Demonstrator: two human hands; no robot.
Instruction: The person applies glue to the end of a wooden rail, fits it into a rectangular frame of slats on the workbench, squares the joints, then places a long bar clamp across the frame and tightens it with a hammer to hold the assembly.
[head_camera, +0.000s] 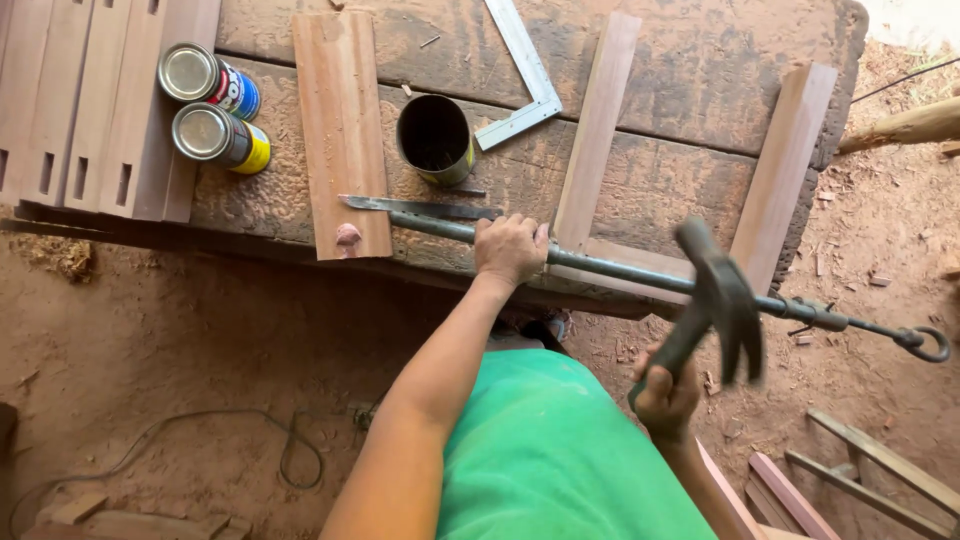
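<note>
Two hands, left (510, 248) on clamp bar (640, 272) lying crosswise, right (665, 395) raising hammer (720, 305)

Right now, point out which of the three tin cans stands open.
The dark, empty-looking tin can beside the metal square; the two label-wrapped cans lie sealed on their sides.

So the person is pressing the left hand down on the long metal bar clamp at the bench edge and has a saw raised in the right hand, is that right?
Not quite. The right hand holds a hammer, not a saw. The rest stands: the left hand rests on the long metal bar clamp at the edge of the workbench. The head view shows this.
</note>
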